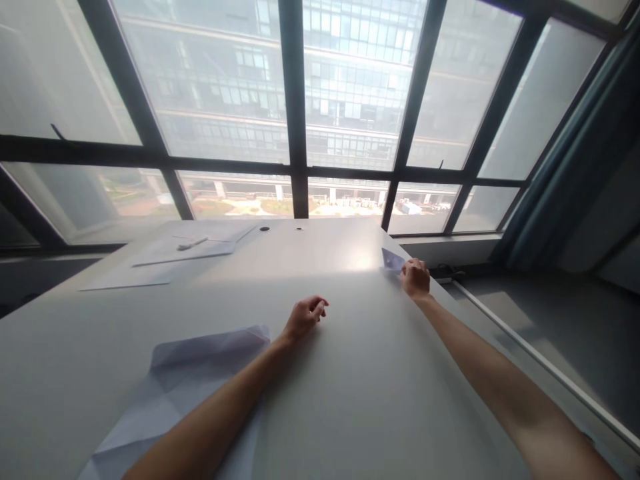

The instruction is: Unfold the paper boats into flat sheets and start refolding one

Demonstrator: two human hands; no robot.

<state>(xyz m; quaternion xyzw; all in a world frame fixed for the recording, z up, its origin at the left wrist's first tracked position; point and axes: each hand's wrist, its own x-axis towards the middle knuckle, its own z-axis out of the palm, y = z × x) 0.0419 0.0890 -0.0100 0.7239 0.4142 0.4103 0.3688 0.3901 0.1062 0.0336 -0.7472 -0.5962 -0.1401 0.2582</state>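
Observation:
My right hand (pixel 415 278) reaches to the right edge of the white table (pixel 350 373) and is closed on a small folded piece of pale paper (pixel 391 261). My left hand (pixel 305 317) rests on the tabletop near the middle, fingers curled loosely, with nothing visible in it. A large creased sheet of pale paper (pixel 175 393) lies under my left forearm at the near left.
Flat white sheets (pixel 150 263) and a small white pen-like object (pixel 191 243) lie at the far left of the table. Two small holes (pixel 265 229) sit near the far edge. Large windows with dark frames stand behind; a curtain (pixel 575 167) hangs at the right.

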